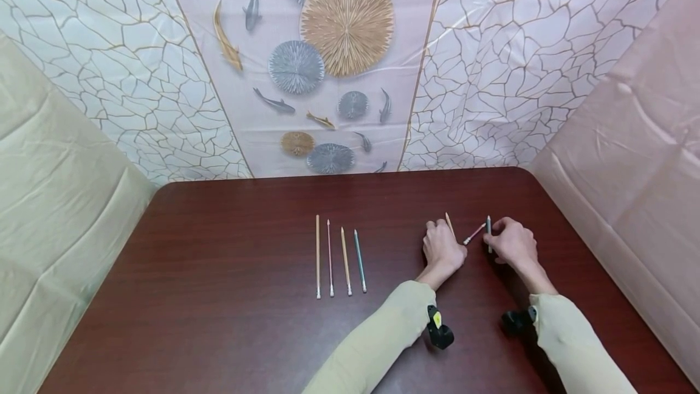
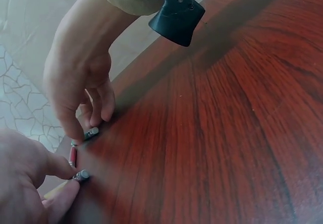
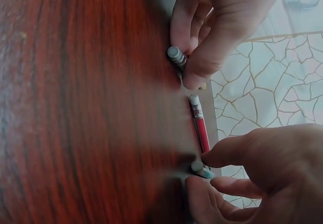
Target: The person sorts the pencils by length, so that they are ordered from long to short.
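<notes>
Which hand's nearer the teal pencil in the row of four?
Left. In the head view, the left hand, pinching a yellow pencil, is right of the row's teal pencil, not touching it; the right hand, pinching another pencil, is farther right.

Patterned backdrop — dark reddish table

1. My right grip pinches a teal pencil.
2. My left grip pinches a grey-ended pencil.
3. Between them, a red pencil lies on the wood-grained surface.
</notes>
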The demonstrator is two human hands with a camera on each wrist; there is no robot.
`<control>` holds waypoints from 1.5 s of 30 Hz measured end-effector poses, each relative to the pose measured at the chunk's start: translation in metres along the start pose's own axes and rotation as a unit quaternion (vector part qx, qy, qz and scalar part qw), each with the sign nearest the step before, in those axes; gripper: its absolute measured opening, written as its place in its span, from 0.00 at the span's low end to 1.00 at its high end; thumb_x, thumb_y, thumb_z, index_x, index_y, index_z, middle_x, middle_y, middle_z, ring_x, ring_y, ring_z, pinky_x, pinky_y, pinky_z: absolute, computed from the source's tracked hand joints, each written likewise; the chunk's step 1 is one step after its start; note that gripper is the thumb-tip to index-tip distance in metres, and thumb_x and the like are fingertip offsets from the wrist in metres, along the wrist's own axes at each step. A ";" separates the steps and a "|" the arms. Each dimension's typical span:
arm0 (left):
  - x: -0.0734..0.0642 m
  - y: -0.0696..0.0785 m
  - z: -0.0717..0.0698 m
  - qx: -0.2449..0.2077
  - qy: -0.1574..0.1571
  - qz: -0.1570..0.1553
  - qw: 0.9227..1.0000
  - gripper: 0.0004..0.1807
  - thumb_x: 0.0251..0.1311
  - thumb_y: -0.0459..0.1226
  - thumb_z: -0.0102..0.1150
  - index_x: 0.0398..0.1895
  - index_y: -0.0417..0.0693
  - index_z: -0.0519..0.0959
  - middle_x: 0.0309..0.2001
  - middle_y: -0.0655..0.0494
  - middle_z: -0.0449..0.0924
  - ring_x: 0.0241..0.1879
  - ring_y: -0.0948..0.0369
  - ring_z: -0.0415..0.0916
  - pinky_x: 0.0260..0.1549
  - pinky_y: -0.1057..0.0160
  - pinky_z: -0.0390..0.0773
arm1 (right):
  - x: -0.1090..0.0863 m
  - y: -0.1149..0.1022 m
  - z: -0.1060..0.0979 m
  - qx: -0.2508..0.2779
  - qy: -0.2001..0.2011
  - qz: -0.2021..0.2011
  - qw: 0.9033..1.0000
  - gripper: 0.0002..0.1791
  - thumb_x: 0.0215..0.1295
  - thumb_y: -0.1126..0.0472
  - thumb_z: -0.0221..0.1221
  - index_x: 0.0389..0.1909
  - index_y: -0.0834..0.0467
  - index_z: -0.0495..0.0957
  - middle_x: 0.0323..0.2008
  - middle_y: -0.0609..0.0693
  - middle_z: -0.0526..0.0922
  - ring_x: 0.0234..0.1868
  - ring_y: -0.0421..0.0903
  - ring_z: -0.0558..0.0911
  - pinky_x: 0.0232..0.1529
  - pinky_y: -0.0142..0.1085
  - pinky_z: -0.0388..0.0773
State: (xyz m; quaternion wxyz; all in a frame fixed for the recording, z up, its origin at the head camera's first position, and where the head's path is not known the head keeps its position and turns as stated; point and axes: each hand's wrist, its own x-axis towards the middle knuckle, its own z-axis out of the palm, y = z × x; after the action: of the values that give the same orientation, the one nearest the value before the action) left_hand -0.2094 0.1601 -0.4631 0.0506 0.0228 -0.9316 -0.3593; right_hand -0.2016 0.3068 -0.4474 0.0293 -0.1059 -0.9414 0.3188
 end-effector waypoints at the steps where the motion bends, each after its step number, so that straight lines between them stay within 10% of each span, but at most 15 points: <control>1: 0.000 0.000 0.000 0.001 -0.002 -0.001 1.000 0.23 0.36 0.38 0.80 0.39 0.47 0.80 0.34 0.54 0.72 0.31 0.52 0.81 0.30 0.61 0.79 | 0.000 0.000 0.000 0.000 -0.001 0.000 1.000 0.19 0.62 0.61 0.61 0.47 0.71 0.73 0.26 0.63 0.81 0.14 0.47 0.82 0.17 0.40 0.79; 17: 0.007 0.006 -0.008 0.019 -0.049 -0.017 0.998 0.15 0.34 0.36 0.78 0.15 0.50 0.76 0.23 0.52 0.80 0.28 0.54 0.81 0.24 0.60 0.78 | -0.002 -0.001 -0.005 -0.048 -0.019 -0.009 0.999 0.18 0.61 0.62 0.63 0.44 0.72 0.74 0.27 0.63 0.82 0.15 0.46 0.82 0.36 0.50 0.75; 45: 0.013 -0.002 -0.026 -0.034 -0.097 -0.026 0.994 0.19 0.37 0.38 0.79 0.07 0.50 0.75 0.07 0.62 0.71 0.27 0.59 0.79 0.35 0.67 0.76 | -0.005 0.003 -0.004 0.006 -0.020 0.002 1.000 0.19 0.60 0.63 0.63 0.46 0.73 0.73 0.25 0.59 0.80 0.16 0.45 0.82 0.20 0.38 0.79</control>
State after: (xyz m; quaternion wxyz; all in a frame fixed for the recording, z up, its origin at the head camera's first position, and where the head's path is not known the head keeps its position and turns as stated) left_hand -0.2194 0.1405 -0.4444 -0.0482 0.0101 -0.9186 -0.3921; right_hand -0.1954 0.3105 -0.4463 0.0102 -0.1014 -0.9395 0.3270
